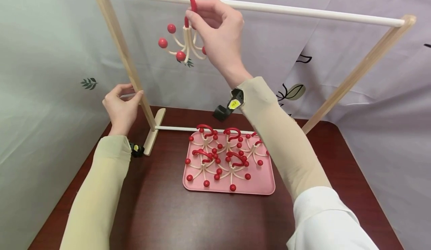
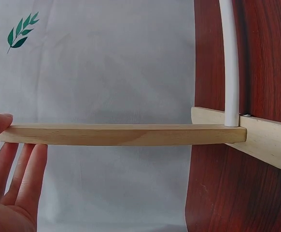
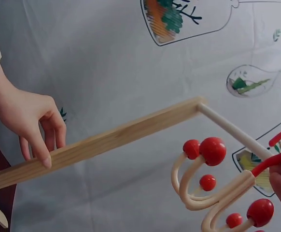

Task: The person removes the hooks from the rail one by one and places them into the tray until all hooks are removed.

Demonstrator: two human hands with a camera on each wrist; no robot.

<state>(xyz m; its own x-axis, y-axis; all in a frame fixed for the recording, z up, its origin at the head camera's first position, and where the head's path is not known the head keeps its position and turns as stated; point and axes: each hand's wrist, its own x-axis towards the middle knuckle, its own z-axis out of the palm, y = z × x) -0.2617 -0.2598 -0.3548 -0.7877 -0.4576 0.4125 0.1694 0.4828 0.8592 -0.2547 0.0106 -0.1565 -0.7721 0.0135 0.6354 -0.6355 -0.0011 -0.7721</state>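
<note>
In the head view, my right hand point(image 1: 223, 33) pinches the red hook of a cream multi-armed hanger point(image 1: 187, 42) with red balls on its arm tips. The hook's curve stands at the rack's white top rod point(image 1: 286, 9); whether it bears on the rod I cannot tell. The right wrist view shows this hanger point(image 3: 217, 193) close up, with the fingers at its red stem. My left hand point(image 1: 122, 106) grips the rack's left wooden post point(image 1: 126, 57) partway up. In the left wrist view, thumb and fingers lie on opposite sides of the post point(image 2: 131, 135).
A pink tray point(image 1: 259, 182) on the dark red table point(image 1: 168, 220) holds several similar hangers with red hooks. Behind it runs the rack's lower white rod point(image 1: 175, 129). The right wooden post point(image 1: 357, 74) rises beyond my right forearm. Patterned cloth point(image 1: 269, 51) hangs behind.
</note>
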